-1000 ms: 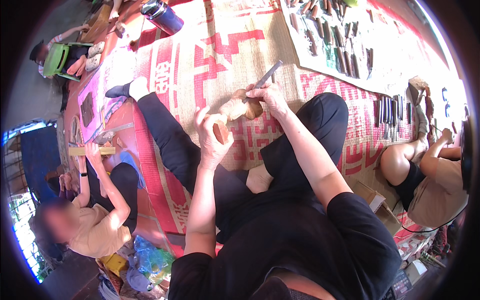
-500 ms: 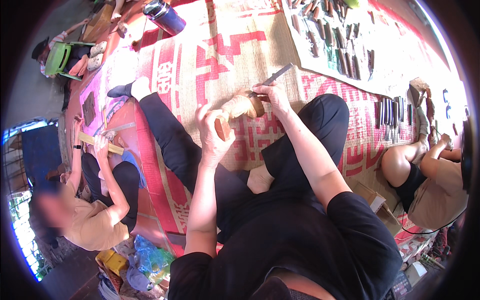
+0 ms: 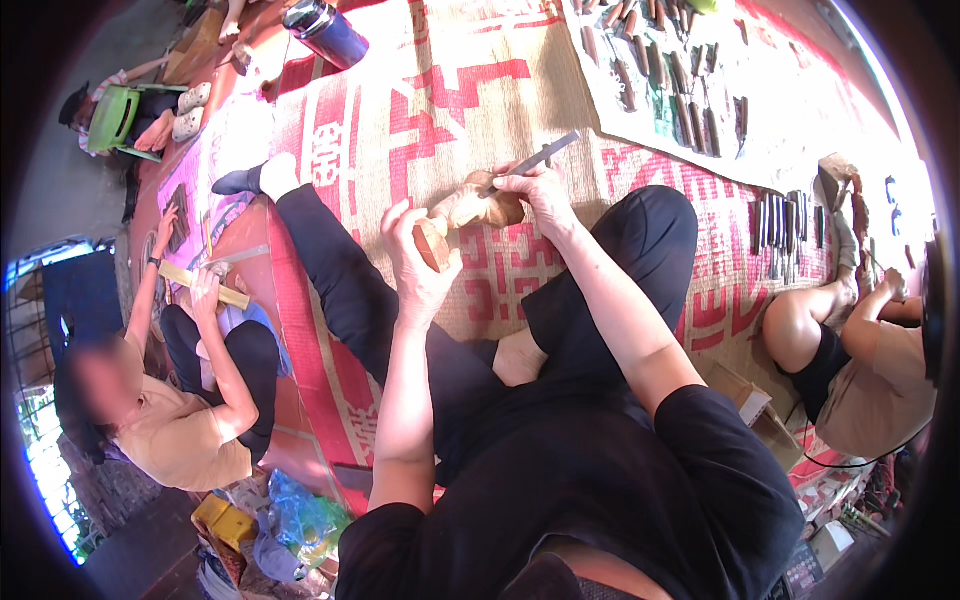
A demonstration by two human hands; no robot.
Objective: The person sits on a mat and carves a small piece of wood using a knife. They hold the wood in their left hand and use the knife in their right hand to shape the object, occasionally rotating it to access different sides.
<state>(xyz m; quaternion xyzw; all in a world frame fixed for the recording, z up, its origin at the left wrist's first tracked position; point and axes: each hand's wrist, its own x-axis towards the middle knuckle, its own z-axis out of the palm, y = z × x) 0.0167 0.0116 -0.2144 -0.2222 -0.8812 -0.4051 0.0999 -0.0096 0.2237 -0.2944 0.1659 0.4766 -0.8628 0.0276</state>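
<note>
Steadily, a carved wooden piece [image 3: 466,207] is held up over the patterned mat [image 3: 600,262]
The left hand [image 3: 413,276] grips its blocky end, the right hand [image 3: 543,199] pinches a flat grey tool [image 3: 552,151] at the other; a loosened left grip could let the wood roll, so the tool might skid and mark it

Floor-level woodworking workshop: carved wood piece [image 3: 467,207] held over a patterned mat [image 3: 560,90], lots of brown-handled tools [image 3: 680,72] spread on a sheet far right, second tool row [image 3: 790,225] at right, person [image 3: 195,435] at left holding a wood strip [image 3: 235,297].
</note>
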